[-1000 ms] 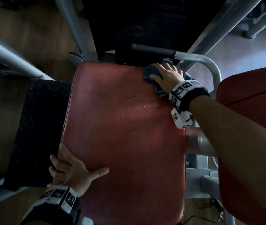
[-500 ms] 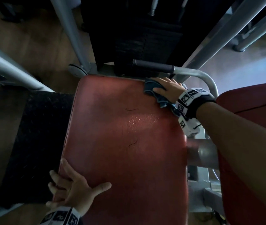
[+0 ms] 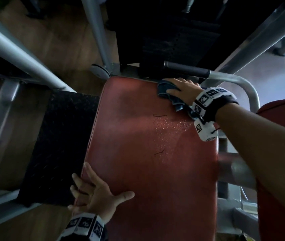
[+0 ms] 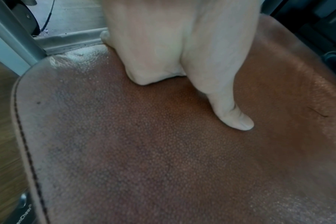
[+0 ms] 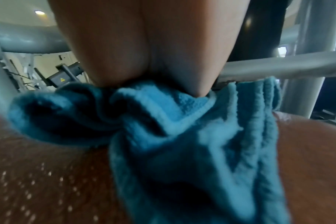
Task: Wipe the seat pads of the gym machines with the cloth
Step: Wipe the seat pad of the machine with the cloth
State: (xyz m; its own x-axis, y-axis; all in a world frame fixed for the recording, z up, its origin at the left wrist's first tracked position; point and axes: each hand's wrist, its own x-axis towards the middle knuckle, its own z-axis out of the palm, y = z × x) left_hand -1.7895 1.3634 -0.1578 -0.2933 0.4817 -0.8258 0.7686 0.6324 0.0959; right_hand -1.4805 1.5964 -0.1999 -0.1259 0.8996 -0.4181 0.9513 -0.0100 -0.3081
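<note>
Dim gym floor, wood-look boards, grey steel frame tubes [image 3: 21, 49] crossing overhead of a red seat pad [image 3: 147, 171]. Right hand [image 3: 180, 89] lies flat on a bunched blue cloth [image 3: 166, 93], fingers extended and pressing it down at the pad's far right corner, just under the black-gripped handle bar [image 3: 187, 69]; the wrist view shows the cloth [image 5: 182, 136] crumpled beneath the palm with folds trailing back toward the wrist. Left hand [image 3: 94, 192] is spread open on the near left edge of the pad, thumb [image 4: 234, 115] laid out across the grained vinyl, fingers splayed over the side seam; it holds nothing and looks to be bracing. Outward from the cloth: a scatter of fine droplets [image 3: 169, 126] sits mid-pad toward the right, and two dark hair-like strands [image 3: 159, 152] lie on the surface. Judgement: wiping is at an early stage, only the far corner under the cloth is being covered, while the wet patch, the strands and the whole near half look unwiped. A second red pad [image 3: 281, 108] at the right edge appears untouched too.
</note>
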